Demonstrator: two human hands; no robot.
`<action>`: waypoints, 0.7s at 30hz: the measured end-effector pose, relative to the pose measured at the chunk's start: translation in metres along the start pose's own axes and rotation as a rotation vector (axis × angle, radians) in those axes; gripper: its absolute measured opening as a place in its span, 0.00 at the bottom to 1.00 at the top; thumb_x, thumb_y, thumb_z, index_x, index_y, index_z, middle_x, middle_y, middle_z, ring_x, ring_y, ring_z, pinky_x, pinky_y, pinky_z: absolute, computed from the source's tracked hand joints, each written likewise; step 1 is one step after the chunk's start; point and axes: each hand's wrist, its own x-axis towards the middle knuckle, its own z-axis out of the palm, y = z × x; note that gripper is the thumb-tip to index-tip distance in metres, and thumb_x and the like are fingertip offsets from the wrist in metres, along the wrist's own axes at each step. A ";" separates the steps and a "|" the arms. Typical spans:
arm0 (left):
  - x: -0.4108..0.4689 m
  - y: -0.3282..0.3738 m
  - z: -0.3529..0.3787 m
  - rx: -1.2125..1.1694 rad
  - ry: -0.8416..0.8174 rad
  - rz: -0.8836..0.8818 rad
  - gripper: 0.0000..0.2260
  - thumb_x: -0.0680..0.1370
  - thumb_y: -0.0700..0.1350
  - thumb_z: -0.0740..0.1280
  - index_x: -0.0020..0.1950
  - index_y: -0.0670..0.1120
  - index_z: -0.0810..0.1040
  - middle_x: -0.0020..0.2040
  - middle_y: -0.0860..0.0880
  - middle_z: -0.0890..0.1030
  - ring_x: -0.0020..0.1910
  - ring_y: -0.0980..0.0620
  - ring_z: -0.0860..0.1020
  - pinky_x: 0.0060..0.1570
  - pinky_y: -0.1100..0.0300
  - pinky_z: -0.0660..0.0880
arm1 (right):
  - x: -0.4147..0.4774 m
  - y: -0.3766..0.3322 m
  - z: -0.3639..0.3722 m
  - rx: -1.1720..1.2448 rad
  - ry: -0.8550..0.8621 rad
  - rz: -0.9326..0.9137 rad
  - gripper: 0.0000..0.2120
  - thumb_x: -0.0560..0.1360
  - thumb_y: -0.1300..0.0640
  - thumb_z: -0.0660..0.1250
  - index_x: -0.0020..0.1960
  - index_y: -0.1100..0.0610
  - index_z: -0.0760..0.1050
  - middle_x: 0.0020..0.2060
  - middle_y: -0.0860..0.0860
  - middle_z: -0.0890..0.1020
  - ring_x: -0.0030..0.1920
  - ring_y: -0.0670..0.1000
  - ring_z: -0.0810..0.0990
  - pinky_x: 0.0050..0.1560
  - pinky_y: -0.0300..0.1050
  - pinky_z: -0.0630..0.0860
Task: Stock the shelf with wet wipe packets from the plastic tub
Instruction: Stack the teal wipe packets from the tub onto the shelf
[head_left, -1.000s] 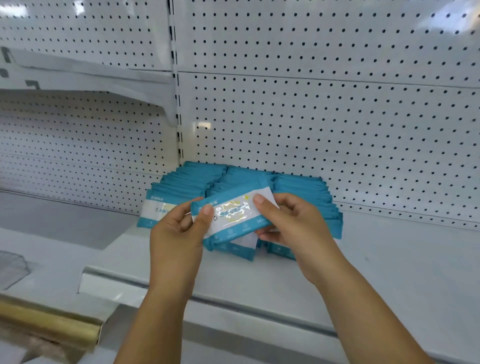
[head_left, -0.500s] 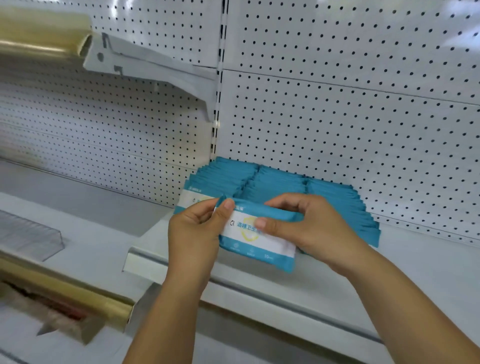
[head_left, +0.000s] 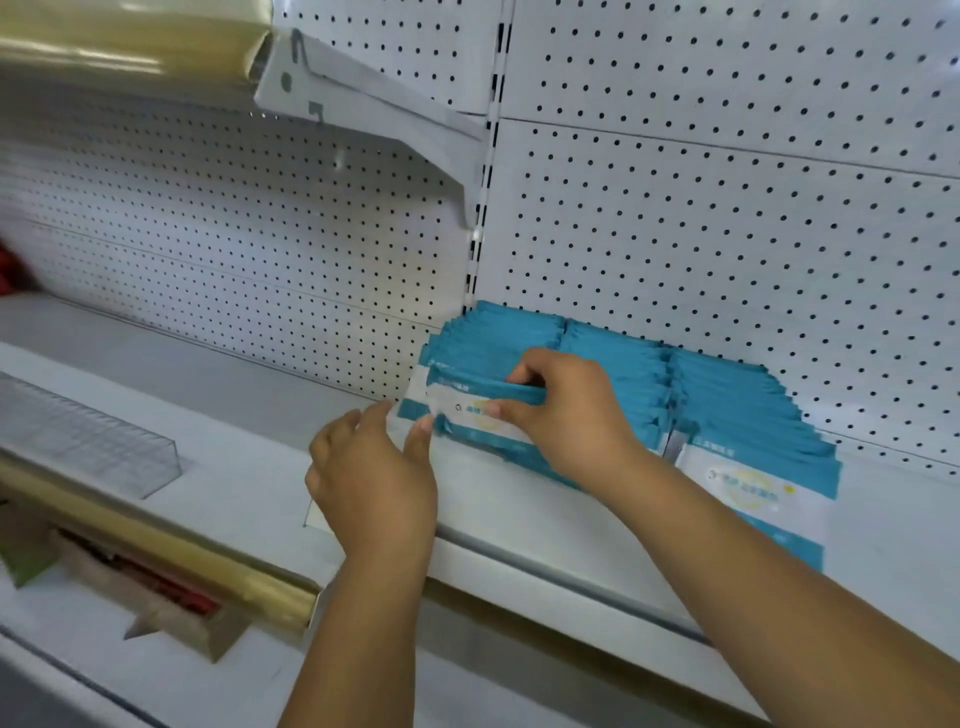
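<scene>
A white metal shelf (head_left: 524, 525) runs across the scene in front of a white perforated back panel (head_left: 727, 234). At the far side of the shelf, against the panel, stand three rows of teal and white wet wipe packets (head_left: 623, 374), packed face to back. The front packet of the right row (head_left: 753, 499) leans towards the near edge.

The right hand (head_left: 566, 415) grips one teal and white wet wipe packet (head_left: 462, 410) at the front of the left row, thumb on its printed face and fingers curled over its top edge. The left hand (head_left: 374, 478) is loosely spread, its thumb tip touching the packet's left end; it holds nothing.

To the left lies a lower white shelf (head_left: 234, 467) bearing a clear plastic divider (head_left: 88, 441), with a gold price strip (head_left: 156, 551) along its near edge. Above, a white shelf bracket (head_left: 374, 119) hooks into the slotted upright, beside another gold strip (head_left: 130, 47), which is blurred.
</scene>
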 end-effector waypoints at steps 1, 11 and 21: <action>0.001 -0.002 0.001 0.040 -0.018 0.006 0.24 0.80 0.59 0.66 0.72 0.49 0.75 0.71 0.45 0.75 0.73 0.45 0.65 0.69 0.47 0.62 | 0.001 0.003 0.006 -0.069 0.007 -0.025 0.14 0.71 0.49 0.78 0.41 0.52 0.73 0.35 0.46 0.76 0.39 0.49 0.74 0.42 0.46 0.74; 0.001 -0.003 0.003 0.195 -0.098 0.015 0.18 0.83 0.55 0.62 0.71 0.50 0.75 0.70 0.49 0.76 0.72 0.47 0.66 0.67 0.51 0.58 | 0.002 0.026 0.011 -0.391 0.030 -0.191 0.28 0.69 0.35 0.73 0.62 0.51 0.74 0.53 0.46 0.74 0.57 0.50 0.70 0.54 0.46 0.62; 0.001 -0.002 0.004 0.214 -0.087 -0.005 0.19 0.83 0.54 0.61 0.71 0.48 0.74 0.69 0.48 0.77 0.70 0.46 0.68 0.67 0.52 0.58 | 0.010 0.023 0.029 -0.539 0.122 -0.276 0.23 0.71 0.41 0.74 0.61 0.52 0.78 0.52 0.51 0.74 0.55 0.56 0.71 0.54 0.51 0.64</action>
